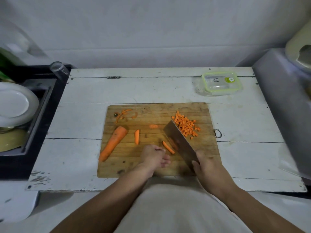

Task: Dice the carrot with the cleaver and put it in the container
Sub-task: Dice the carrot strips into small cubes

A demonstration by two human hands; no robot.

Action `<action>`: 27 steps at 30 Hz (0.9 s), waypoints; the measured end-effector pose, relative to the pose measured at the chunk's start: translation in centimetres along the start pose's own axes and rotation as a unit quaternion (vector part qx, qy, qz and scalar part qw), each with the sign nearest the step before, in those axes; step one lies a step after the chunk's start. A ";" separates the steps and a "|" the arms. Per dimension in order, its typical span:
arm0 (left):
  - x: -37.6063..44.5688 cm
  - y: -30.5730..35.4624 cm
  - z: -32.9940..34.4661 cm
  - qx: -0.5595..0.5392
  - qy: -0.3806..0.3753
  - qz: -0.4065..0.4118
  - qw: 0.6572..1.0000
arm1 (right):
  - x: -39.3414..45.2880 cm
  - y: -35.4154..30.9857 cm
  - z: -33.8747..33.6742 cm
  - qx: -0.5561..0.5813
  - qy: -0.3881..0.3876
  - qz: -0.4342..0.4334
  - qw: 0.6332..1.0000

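On the worn wooden cutting board (156,170) lies a tapered half carrot (113,143); the left hand (154,157) rests loosely curled beside a slim carrot stick (168,147). The right hand (206,165) grips the broad steel cleaver (179,142), its blade against a heap of small carrot cubes (186,126); the clear, green-rimmed container (219,83) sits behind on the painted plank bench (80,118).

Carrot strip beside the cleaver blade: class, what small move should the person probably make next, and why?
Probably the left hand should slide the carrot strip under the cleaver for cross-cutting. The strip lies uncut by the fingertips, the right hand grips the handle, the blade sits beside the diced pile, and the container is lidded.
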State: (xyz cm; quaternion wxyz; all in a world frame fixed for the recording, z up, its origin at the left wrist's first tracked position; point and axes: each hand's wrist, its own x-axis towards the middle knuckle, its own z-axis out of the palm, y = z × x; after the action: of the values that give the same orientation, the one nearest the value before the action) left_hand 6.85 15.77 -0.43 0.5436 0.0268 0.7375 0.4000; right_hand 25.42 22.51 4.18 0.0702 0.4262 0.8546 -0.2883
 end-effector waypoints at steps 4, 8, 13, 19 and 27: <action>0.1 0.0 0.3 0.031 0.018 0.009 0.999 | -0.5 -0.7 0.3 -0.051 -0.001 -0.013 0.999; 0.2 0.1 0.8 0.045 0.031 0.009 0.998 | -0.5 -1.3 1.1 -0.120 -0.003 -0.010 0.993; 0.1 0.4 0.8 0.044 0.035 0.004 0.998 | -0.6 -1.6 1.1 -0.160 -0.027 -0.010 0.987; 0.2 0.4 0.6 0.039 0.029 -0.002 0.999 | -0.9 -1.7 0.4 -0.181 -0.051 -0.023 0.982; 0.3 0.5 0.6 0.043 0.032 -0.011 0.999 | -1.0 -1.6 0.1 -0.195 -0.068 -0.040 0.978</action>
State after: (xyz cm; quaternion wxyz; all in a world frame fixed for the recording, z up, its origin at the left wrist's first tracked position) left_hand 7.01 16.54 -0.43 0.5220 0.0291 0.7714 0.3629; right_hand 24.79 21.05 5.17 0.1984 0.3492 0.9038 -0.1474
